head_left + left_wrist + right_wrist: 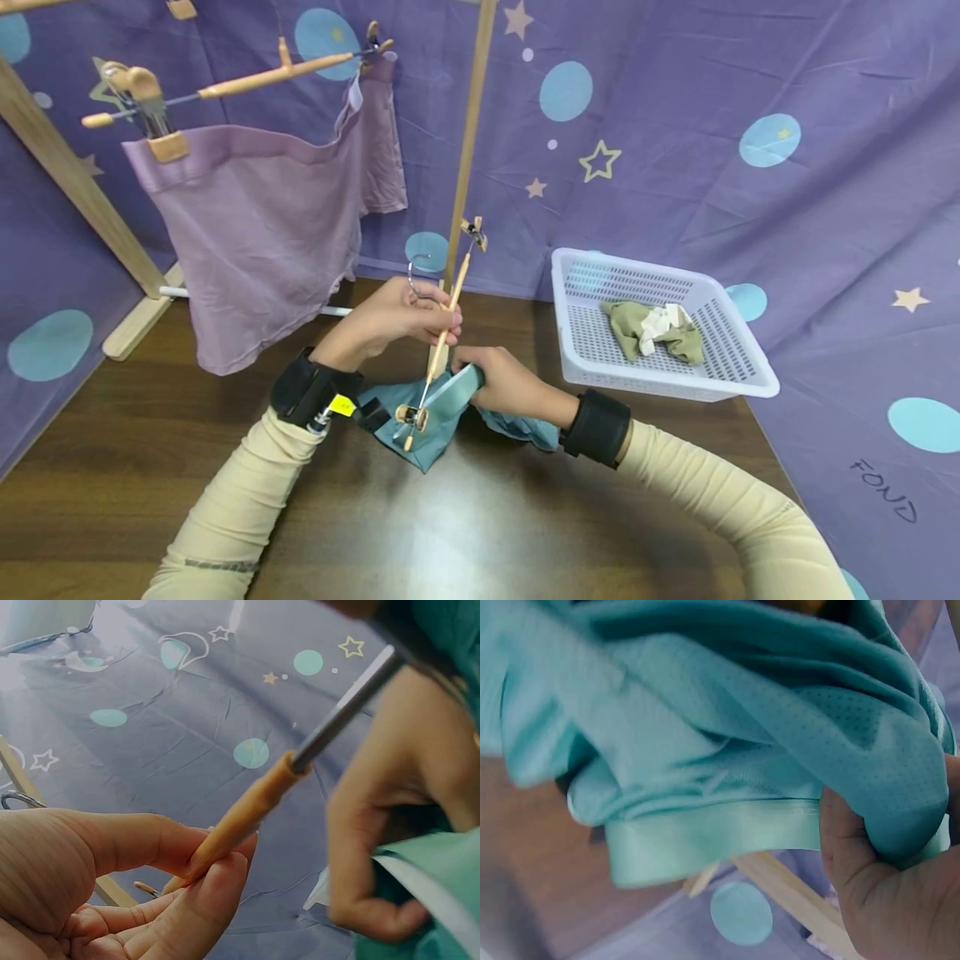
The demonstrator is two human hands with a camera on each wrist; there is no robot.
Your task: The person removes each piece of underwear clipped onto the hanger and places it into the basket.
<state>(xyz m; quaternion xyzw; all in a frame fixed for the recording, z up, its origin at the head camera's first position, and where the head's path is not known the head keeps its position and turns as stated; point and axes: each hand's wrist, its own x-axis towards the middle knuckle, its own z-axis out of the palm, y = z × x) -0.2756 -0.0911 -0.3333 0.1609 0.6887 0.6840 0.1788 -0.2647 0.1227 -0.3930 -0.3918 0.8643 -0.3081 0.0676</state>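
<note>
My left hand (397, 318) pinches the tan bar of a clip hanger (459, 287) between thumb and fingers; its metal hook sticks up behind the hand. The hanger slants, far clip (474, 233) raised and holding nothing. Its near clip (411, 417) lies over teal shorts (435, 442); whether it bites the cloth I cannot tell. In my right hand (510, 385) the shorts are gripped at their pale elastic waistband (712, 838), thumb on one side. The right wrist view shows the cloth bunched and folded. Part of the shorts hangs below the hand, near the table.
Left, lavender shorts (262, 200) hang by two clips from another hanger (258, 82) on a wooden rack (82, 179). A white basket (660, 383) at the right holds an olive and white cloth (633, 325). A wooden post (474, 108) rises behind my hands.
</note>
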